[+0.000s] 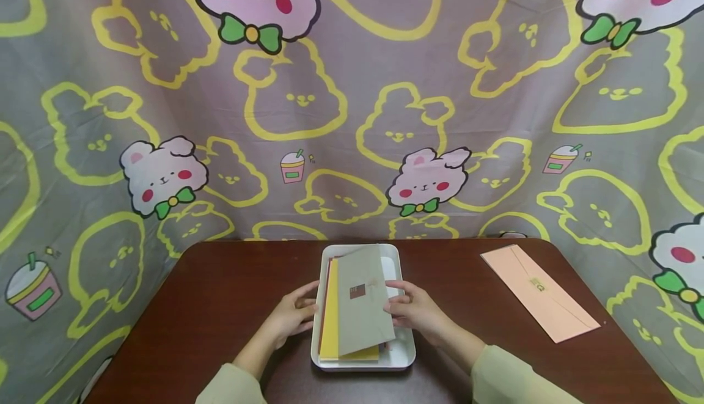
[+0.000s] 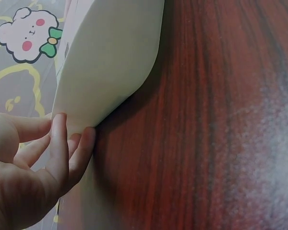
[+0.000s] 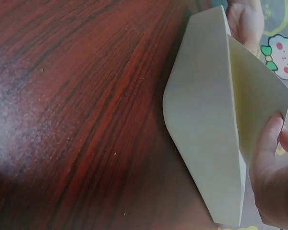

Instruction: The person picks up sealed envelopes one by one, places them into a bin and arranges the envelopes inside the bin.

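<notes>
A white tray [image 1: 407, 355] stands on the table with a stack of flat paper pieces in it. On top is a grey envelope [image 1: 363, 318] with a dark square mark, tilted with its right side raised. My right hand [image 1: 415, 311] pinches the right edge of this envelope; the right wrist view shows the hand [image 3: 273, 177] there, above the tray's side wall [image 3: 201, 105]. Under it lie a yellow piece [image 1: 330, 330] and a dark red one [image 1: 326, 306], partly hidden. My left hand [image 1: 288, 315] grips the tray's left rim, fingers against its outer wall [image 2: 110, 57].
To the right, a pink envelope [image 1: 541, 294] with a small label lies slantwise on the dark brown wooden table [image 1: 220, 294]. A grey cloth [image 1: 341, 110] with yellow outlines and cartoon animals hangs behind the table and along its sides.
</notes>
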`<state>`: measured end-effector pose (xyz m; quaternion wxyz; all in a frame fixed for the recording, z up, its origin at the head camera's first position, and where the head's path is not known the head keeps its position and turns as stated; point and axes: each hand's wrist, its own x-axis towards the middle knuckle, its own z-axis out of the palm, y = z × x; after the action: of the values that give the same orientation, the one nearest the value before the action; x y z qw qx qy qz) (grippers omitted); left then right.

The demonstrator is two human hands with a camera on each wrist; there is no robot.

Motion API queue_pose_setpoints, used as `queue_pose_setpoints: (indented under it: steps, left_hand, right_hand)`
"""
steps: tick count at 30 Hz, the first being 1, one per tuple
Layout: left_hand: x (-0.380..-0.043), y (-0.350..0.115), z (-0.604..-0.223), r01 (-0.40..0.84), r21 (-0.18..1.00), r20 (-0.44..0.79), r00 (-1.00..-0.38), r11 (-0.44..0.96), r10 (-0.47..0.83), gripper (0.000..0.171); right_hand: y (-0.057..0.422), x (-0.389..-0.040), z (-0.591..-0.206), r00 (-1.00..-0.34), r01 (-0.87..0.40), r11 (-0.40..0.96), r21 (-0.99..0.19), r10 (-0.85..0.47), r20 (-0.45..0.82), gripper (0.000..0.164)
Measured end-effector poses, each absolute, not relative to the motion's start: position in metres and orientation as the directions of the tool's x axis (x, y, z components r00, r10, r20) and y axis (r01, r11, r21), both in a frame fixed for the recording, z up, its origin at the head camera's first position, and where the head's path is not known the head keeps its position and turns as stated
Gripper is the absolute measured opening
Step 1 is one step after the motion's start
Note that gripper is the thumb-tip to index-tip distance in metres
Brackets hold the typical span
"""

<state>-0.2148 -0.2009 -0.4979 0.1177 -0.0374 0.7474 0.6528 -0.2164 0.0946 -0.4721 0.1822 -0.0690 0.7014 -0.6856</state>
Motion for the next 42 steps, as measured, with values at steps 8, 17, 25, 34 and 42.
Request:
queue_pose_setpoints:
  steps: [8,17,25,34,42]
  left_hand:
    - [-0.214,-0.201,-0.498,-0.206,0.969,-0.222,-0.969,0.138,0.109,0.055]
    - [-0.214,-0.2,-0.496,-0.216,0.965,-0.233,-0.966,0.148,0.109,0.055]
    - [-0.216,-0.2,-0.496,-0.223,0.963,-0.239,-0.966,0.154,0.1,0.055]
    - [-0.216,-0.201,-0.497,-0.208,0.966,-0.226,-0.968,0.15,0.111,0.054]
    - [-0.215,-0.2,-0.497,-0.208,0.965,-0.226,-0.968,0.158,0.107,0.054]
  right_hand:
    - [0.085,-0.218,-0.481,-0.922,0.152,0.053,-0.987,-0.353,-0.161,0.059]
    - [0.08,-0.216,-0.48,-0.92,0.152,0.054,-0.987,-0.357,-0.161,0.059]
    - [0.083,-0.214,-0.476,-0.91,0.158,0.074,-0.985,-0.377,-0.174,0.054]
    - [0.092,-0.212,-0.472,-0.883,0.125,0.045,-0.991,-0.45,-0.132,0.054]
    - [0.098,-0.215,-0.469,-0.884,0.119,0.06,-0.991,-0.449,-0.134,0.052]
